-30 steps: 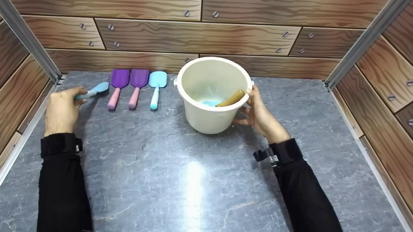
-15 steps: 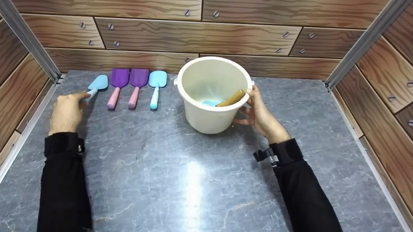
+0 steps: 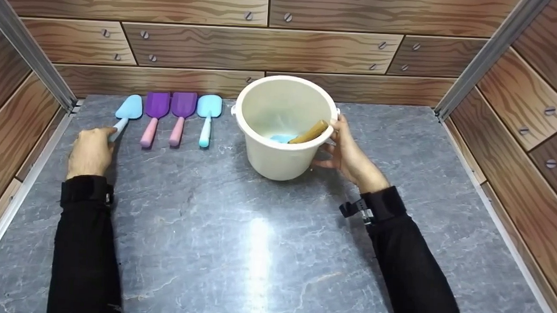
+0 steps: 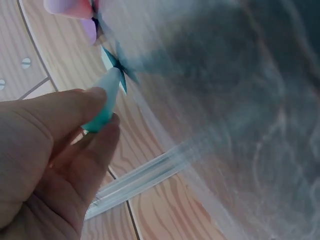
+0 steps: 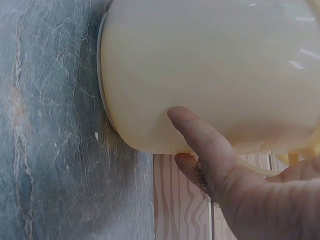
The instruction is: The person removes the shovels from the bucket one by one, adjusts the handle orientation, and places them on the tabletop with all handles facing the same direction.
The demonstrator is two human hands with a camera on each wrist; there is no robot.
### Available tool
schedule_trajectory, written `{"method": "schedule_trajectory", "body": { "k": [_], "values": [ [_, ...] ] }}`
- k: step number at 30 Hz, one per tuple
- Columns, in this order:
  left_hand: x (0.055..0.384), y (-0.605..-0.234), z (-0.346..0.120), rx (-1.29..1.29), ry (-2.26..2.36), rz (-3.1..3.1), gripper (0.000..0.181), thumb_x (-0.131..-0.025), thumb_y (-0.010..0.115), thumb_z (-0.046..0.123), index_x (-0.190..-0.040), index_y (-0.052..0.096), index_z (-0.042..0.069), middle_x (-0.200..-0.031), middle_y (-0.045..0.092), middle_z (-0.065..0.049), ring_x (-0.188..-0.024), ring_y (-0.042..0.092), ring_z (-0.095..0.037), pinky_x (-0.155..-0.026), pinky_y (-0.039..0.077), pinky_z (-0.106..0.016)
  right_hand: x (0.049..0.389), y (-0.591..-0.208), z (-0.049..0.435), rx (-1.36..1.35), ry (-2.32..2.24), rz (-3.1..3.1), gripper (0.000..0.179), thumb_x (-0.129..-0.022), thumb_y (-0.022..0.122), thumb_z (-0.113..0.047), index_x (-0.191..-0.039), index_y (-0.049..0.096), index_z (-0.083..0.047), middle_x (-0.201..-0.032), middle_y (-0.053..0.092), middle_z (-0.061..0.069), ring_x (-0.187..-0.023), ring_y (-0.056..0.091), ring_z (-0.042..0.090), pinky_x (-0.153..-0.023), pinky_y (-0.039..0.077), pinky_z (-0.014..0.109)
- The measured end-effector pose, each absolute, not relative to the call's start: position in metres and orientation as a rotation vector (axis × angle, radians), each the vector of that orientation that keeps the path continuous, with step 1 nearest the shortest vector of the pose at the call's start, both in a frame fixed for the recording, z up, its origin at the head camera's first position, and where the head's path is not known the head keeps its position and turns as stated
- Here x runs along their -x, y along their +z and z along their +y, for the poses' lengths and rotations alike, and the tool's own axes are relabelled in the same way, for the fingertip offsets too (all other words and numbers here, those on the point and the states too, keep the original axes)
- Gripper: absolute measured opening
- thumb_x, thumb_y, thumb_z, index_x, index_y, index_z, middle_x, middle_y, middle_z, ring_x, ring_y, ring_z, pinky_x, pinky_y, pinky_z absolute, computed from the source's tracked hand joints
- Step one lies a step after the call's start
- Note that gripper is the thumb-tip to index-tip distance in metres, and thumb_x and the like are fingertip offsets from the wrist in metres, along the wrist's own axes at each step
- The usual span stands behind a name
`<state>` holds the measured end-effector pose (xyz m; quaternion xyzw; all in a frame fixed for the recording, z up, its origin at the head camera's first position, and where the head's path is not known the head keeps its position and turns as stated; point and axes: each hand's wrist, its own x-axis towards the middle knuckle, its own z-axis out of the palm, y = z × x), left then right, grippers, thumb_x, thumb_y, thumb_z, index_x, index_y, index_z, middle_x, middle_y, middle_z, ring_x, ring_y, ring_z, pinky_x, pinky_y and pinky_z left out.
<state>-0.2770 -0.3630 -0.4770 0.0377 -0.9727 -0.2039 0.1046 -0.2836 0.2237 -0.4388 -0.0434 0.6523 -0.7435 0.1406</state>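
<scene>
Head view: left hand (image 3: 91, 153) pinches the blue shovel (image 3: 125, 114) by its handle, at the far-left end of the shovel row on the counter (image 3: 185, 246). Blade points away toward the back wall (image 3: 264, 50), handle end toward the person; long axis slants, blade end a bit to the right. Next to it, two purple shovels (image 3: 157, 105) with pink handles, then the light-blue shovel (image 3: 209, 110), blades also toward the wall. Right hand (image 3: 352, 160) holds the white bucket (image 3: 280, 162) at its right side; inside, a brown handle (image 3: 309, 132) leans up-right beside a blue piece (image 3: 283, 138).

Left wrist view: thumb and fingers on the shovel's teal handle end, blade beyond, seen nearly edge-on; can't tell if it lies fully flat.

Right wrist view: fingertip against the bucket's outer wall, bucket base on the counter.
</scene>
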Motion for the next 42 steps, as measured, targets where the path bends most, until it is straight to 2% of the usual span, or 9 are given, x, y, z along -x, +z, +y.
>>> {"method": "schedule_trajectory", "body": {
  "k": [14, 20, 25, 29, 35, 42],
  "values": [
    [0.281, -0.479, -0.361, -0.111, -0.595, -2.902, 0.050, -0.106, 0.058, -0.011, -0.154, 0.068, -0.006, -0.142, 0.068, -0.049, -0.124, 0.069, -0.075, -0.102, 0.058, -0.086, 0.283, -0.437, 0.223, 0.129, -2.145, 1.873, 0.090, -0.114, 0.043, -0.052, -0.188, -0.005, -0.037, -0.200, 0.006, 0.019, -0.181, 0.012, 0.062, -0.132, 0.035, 0.091],
    [0.281, -0.474, -0.358, -0.075, -0.600, -2.842, 0.044, -0.106, 0.063, -0.009, -0.149, 0.071, -0.008, -0.141, 0.070, -0.047, -0.125, 0.068, -0.075, -0.103, 0.056, -0.086, 0.284, -0.436, 0.222, 0.119, -2.137, 1.889, 0.089, -0.113, 0.041, -0.049, -0.188, -0.007, -0.034, -0.199, 0.007, 0.019, -0.180, 0.013, 0.063, -0.131, 0.037, 0.090],
    [0.281, -0.459, -0.344, -0.048, -0.640, -2.780, 0.039, -0.111, 0.066, 0.001, -0.149, 0.072, -0.006, -0.140, 0.072, -0.046, -0.128, 0.069, -0.073, -0.103, 0.055, -0.086, 0.284, -0.436, 0.223, 0.116, -2.130, 1.905, 0.087, -0.114, 0.040, -0.047, -0.187, -0.005, -0.034, -0.199, 0.011, 0.019, -0.180, 0.017, 0.063, -0.131, 0.039, 0.090],
    [0.279, -0.441, -0.324, -0.031, -0.715, -2.734, 0.045, -0.114, 0.064, 0.012, -0.155, 0.070, -0.005, -0.153, 0.069, -0.041, -0.139, 0.068, -0.069, -0.114, 0.055, -0.084, 0.284, -0.437, 0.223, 0.119, -2.131, 1.906, 0.086, -0.114, 0.040, -0.047, -0.187, -0.002, -0.034, -0.198, 0.013, 0.021, -0.179, 0.018, 0.063, -0.131, 0.038, 0.090],
    [0.276, -0.421, -0.290, 0.048, -0.853, -2.666, 0.050, -0.117, 0.065, 0.018, -0.163, 0.066, -0.002, -0.165, 0.065, -0.033, -0.156, 0.061, -0.059, -0.135, 0.048, -0.072, 0.284, -0.438, 0.223, 0.125, -2.137, 1.888, 0.091, -0.113, 0.044, -0.052, -0.189, -0.005, -0.035, -0.199, 0.006, 0.020, -0.181, 0.013, 0.062, -0.133, 0.034, 0.090],
    [0.268, -0.408, -0.237, 0.151, -0.997, -2.605, 0.057, -0.123, 0.063, 0.032, -0.168, 0.060, -0.002, -0.171, 0.062, -0.031, -0.163, 0.058, -0.052, -0.143, 0.042, -0.064, 0.285, -0.439, 0.222, 0.115, -2.134, 1.890, 0.094, -0.113, 0.044, -0.052, -0.189, -0.008, -0.036, -0.200, 0.006, 0.018, -0.181, 0.013, 0.062, -0.134, 0.033, 0.090]
  ]
}}
